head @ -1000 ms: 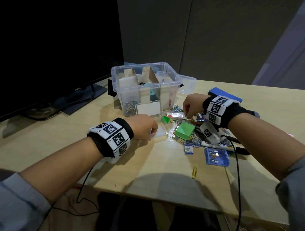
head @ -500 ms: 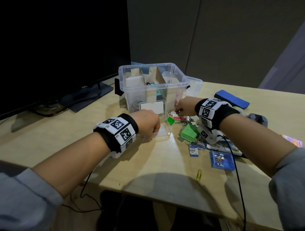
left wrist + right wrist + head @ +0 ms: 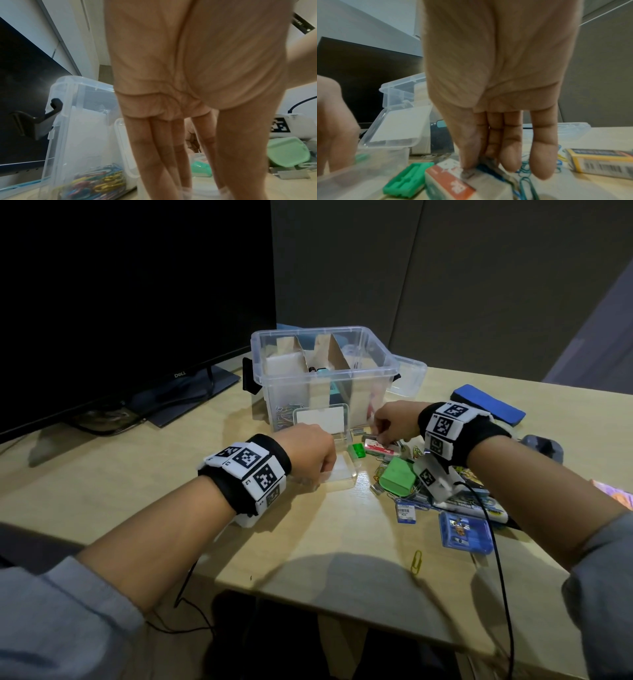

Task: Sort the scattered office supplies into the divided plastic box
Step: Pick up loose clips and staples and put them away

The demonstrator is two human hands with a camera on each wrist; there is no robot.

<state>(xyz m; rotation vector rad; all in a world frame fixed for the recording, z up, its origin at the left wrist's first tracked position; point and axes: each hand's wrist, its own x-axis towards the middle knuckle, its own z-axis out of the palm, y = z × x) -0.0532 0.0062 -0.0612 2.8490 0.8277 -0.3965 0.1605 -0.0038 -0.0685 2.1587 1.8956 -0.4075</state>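
Left hand (image 3: 310, 451) on small clear case (image 3: 340, 470) mid-desk, fingertips pinching its near rim. Right hand (image 3: 394, 419) just right of it, thumb and finger pinched on small metal bit atop red-white box (image 3: 380, 447). Bin (image 3: 322, 371) toward far edge, clips (image 3: 96, 185) in left compartment. Green sharpener (image 3: 397, 475) in pile.

Left hand (image 3: 310, 451) curled; right hand (image 3: 394, 419) apparently pinching.

Dark monitor (image 3: 130, 302), wooden desk (image 3: 120, 474), black cable (image 3: 500, 577)
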